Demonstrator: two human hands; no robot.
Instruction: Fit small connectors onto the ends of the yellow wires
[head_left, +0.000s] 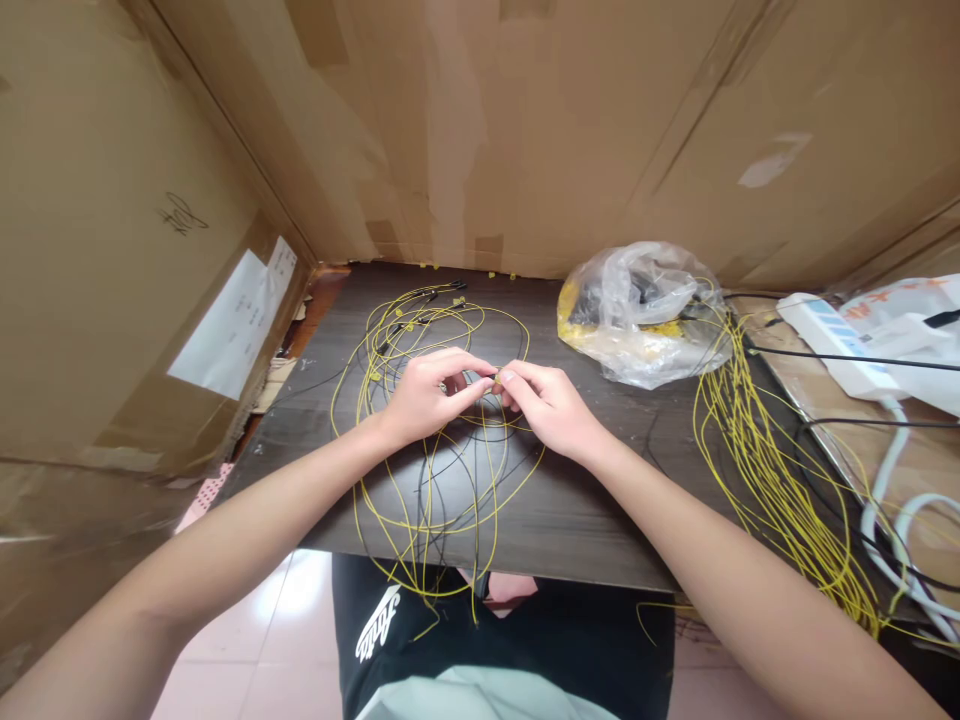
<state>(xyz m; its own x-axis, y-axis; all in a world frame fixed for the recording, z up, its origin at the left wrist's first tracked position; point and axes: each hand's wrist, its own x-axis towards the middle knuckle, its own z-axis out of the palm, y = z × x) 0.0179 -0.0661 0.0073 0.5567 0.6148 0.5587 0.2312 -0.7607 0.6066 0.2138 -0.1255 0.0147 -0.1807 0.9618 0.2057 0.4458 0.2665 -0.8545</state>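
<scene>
My left hand (435, 395) and my right hand (551, 408) meet fingertip to fingertip over the dark tabletop (600, 510). Each is closed in a pinch on a thin wire, and a small yellow piece (497, 381) shows between the fingertips. Its exact shape is too small to tell. Under and around both hands lie loose loops of yellow wire (495, 515) mixed with black ones. Black connector ends (457, 286) and small yellow tags (375, 377) sit among the loops behind my left hand. Some wire ends hang over the front edge.
A clear plastic bag (637, 350) with yellow and black contents stands at the back right. Beside it, a thick bundle of yellow wires (787, 510) runs toward the front. A white power strip (840, 345) with cords lies far right. Cardboard walls (487, 130) enclose the back and left.
</scene>
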